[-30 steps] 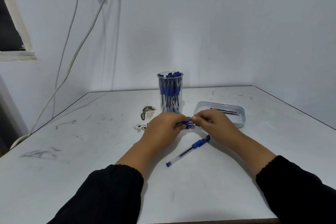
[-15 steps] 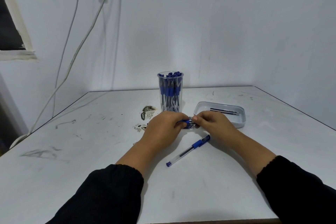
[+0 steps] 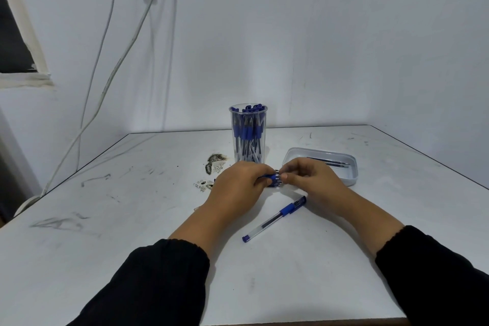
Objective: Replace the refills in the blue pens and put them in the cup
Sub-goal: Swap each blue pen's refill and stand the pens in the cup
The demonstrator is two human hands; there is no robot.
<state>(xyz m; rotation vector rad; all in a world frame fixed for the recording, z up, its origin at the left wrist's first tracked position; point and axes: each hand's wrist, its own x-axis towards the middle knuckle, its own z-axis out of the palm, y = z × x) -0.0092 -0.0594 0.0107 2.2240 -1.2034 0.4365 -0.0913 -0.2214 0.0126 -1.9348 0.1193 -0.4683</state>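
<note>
Left hand (image 3: 238, 188) and right hand (image 3: 309, 180) both pinch one blue-gripped clear plastic pen (image 3: 272, 180) above the white bench (image 3: 132, 219). Second blue clear pen (image 3: 275, 217) lies near them; clear plastic cup of blue pens (image 3: 248, 135) stands behind, beside shallow clear tray (image 3: 352, 177) holding dark refills (image 3: 328, 161).

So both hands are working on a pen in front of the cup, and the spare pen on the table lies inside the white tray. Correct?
Not quite. In the head view the spare pen lies on the bare table, outside the white tray. Both hands, left and right, do hold a pen before the cup.
</note>
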